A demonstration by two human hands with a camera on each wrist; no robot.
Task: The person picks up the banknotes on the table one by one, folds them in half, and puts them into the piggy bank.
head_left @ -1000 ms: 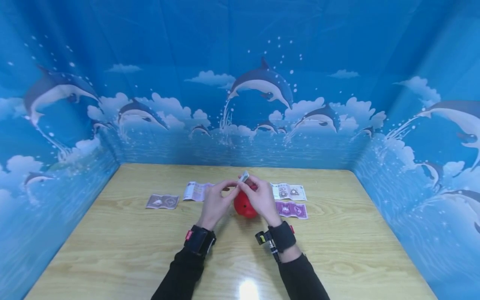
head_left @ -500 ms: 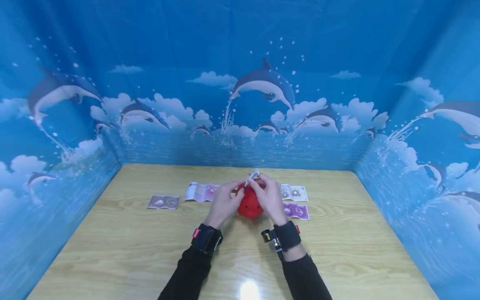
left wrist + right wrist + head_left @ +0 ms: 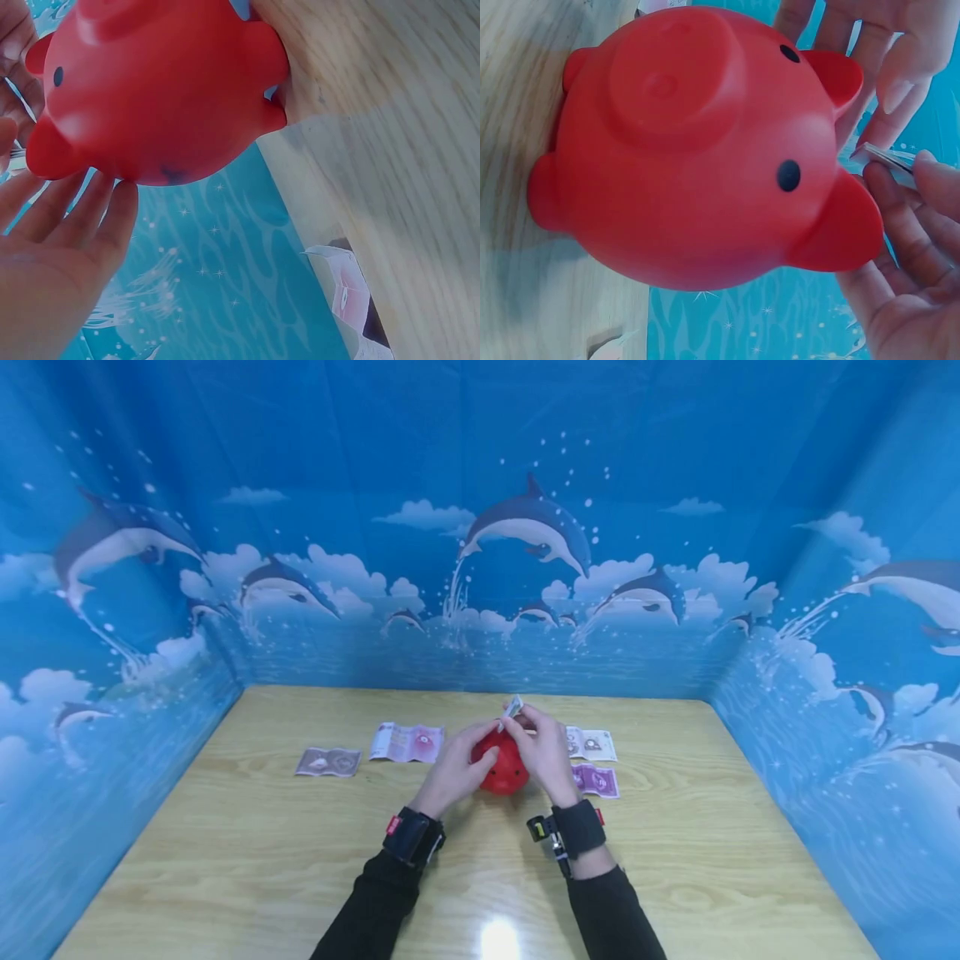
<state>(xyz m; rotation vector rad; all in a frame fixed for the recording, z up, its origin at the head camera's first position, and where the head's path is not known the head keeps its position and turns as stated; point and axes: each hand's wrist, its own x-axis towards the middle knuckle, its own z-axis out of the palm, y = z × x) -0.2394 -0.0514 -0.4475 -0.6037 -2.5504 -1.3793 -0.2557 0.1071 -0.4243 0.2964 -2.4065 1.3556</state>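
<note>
A red piggy bank stands upright on the table, its snout facing my body. Above its top, my right hand pinches a small folded banknote between thumb and fingers. In the right wrist view the folded edge of the note is beside the pig's ears. My left hand lies along the pig's left side, fingers extended and thumb apart from the note. The left wrist view shows those fingers reaching up to the ear. The top of the pig behind the ears is hidden.
Left of the pig lie a brownish banknote and a pale purple one. To the right are a whitish note and a magenta note, partly behind my right hand. A blue dolphin curtain encloses the wooden table.
Both hands have shifted slightly right, as has the pig. My left fingers have come off the folded banknote and down to the pig's side; my right hand keeps pinching the note.
</note>
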